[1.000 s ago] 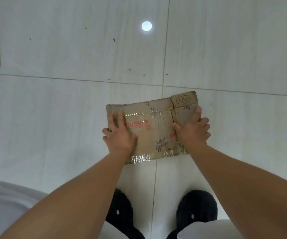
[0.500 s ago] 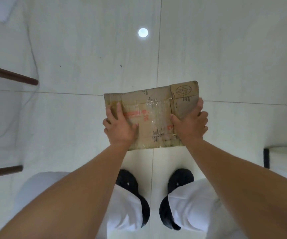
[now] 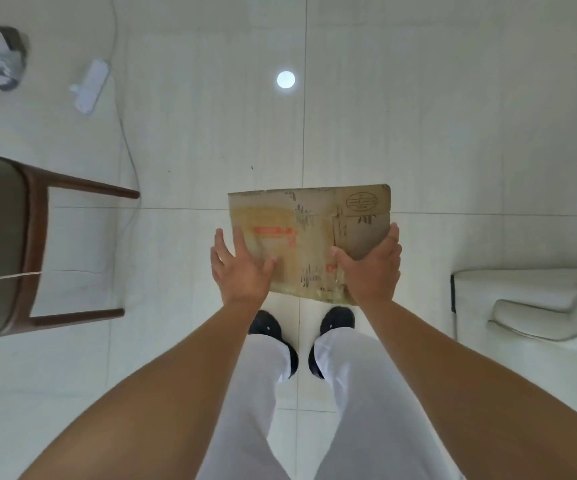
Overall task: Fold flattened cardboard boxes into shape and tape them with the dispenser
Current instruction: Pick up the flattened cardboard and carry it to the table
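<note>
chair (image 3: 6, 244): sitting well off to the left of the cardboard box, seat poking out over the floor, so it's something to watch for if you're swinging the box around while popping it open.

left hand (image 3: 242, 268): lying against the box's left part with the fingers fairly straight and spread and the thumb pointing in over the printed face. It's looking more like a flat, steadying touch than a real grab. I can't tell if any fingers are reaching under the edge.

cardboard box (image 3: 301, 237): still flattened, being held up in the air in front of the person, above the shoes and the tiled floor, old shiny tape and red print facing up. Nothing is folded into shape yet, so I'd say the task is barely getting going.

right hand (image 3: 373, 268): gripping the box's near right corner, thumb on top and fingers wrapping round the right edge. This one is doing the actual holding.

how I'd be doing it: getting the left hand curling round its own edge too, then pushing the two opposite creases toward each other so the sleeve is opening square instead of buckling across the old tape.

tape dispenser: not showing anywhere in view, so it's worth locating before the flaps are going down.
</note>
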A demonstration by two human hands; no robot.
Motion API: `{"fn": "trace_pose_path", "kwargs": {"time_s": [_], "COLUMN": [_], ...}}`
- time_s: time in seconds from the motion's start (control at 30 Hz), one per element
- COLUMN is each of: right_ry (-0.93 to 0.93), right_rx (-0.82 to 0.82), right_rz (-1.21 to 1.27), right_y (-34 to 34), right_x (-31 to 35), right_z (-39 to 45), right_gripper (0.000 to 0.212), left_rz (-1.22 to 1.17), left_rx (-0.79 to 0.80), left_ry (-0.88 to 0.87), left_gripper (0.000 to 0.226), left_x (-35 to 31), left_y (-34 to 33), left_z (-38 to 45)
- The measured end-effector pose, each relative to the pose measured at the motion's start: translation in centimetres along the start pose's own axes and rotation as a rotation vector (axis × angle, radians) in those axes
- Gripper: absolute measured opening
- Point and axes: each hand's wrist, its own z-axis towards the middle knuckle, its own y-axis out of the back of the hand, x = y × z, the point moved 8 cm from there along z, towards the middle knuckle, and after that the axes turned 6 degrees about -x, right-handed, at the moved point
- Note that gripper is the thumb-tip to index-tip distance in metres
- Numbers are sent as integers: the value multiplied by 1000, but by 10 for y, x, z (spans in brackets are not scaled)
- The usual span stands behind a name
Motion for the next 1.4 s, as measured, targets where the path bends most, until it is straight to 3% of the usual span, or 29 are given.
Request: {"fn": "trace_pose_path", "kwargs": {"time_s": [0.1, 0.2, 0.27, 0.5, 0.57, 0.63, 0.7, 0.83, 1.0, 1.07, 1.17, 1.23, 1.33, 1.4], "right_ry": [54, 211, 361, 676, 761, 838, 866, 839, 919, 1004, 1059, 957, 663, 567], "right_rx": [17, 57, 73, 90, 137, 177, 238, 287, 290, 283, 287, 283, 465, 536], "right_rz": [-9, -95, -176, -250, -311, -388, -465, -530, -615, -623, -747, -663, -357, -336], "right_y": [36, 64, 83, 148, 157, 164, 167, 182, 188, 185, 172, 175, 173, 161], "right_x": [30, 58, 75, 116, 123, 131, 134, 128, 139, 163, 188, 197, 188, 181], "right_z": [-24, -43, -55, -78, -85, -93, -95, -88, -104, -120, -129, -115, -82, -65], "right_gripper": [100, 50, 28, 31, 29, 26, 20, 13, 5, 16, 21, 29, 66, 70], "left_rz": [18, -20, -28, 144, 201, 242, 293, 271, 349, 410, 301, 150, -59, -195], "left_rx": [-4, -11, -6, -198, -220, -233, -230, -224, -217, -167, -4, 81, 93, 90], "left_ry": [-132, -281, -391, -869, -969, -1033, -1033, -924, -958, -972, -911, -827, -714, -648], "left_gripper": [90, 88, 89, 83, 66, 35, 17, 22, 16, 18, 24, 25, 25, 23], "left_x": [-27, -67, -96, -178, -192, -200, -202, -185, -165, -165, -170, -166, -141, -122], "left_y": [41, 81, 104, 160, 164, 166, 170, 190, 200, 198, 197, 205, 221, 231], "left_z": [-30, -53, -67, -119, -130, -138, -141, -142, -149, -151, -137, -118, -81, -59]}}
